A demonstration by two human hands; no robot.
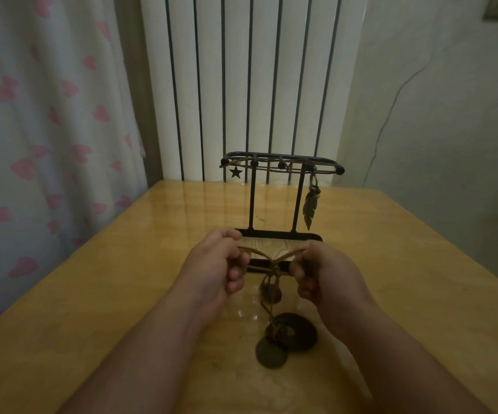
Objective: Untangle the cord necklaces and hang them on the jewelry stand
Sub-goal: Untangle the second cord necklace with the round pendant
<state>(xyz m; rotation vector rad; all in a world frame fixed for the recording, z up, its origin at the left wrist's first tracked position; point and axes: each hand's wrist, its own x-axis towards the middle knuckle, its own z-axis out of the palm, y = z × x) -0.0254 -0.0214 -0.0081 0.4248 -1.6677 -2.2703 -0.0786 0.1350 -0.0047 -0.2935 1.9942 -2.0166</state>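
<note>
Tan cord necklaces [271,258] stretch between left grip [221,264] and right grip [319,273], each pinching a strand, just before the jewelry stand [252,201]. This likely exposes the knot [275,268] while the disc pendants [271,352] trail onto the counter [122,294]. A star pendant [236,172] and a feather pendant [310,212] already hang on its rail.

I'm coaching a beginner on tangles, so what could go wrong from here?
The left hand and right hand hold the cord taut with the knot between them; pulling harder may tighten it. The round pendant dangling below could swing and rewrap the strands. The hands sit close in front of the jewelry stand; a jerk might knock it.
</note>
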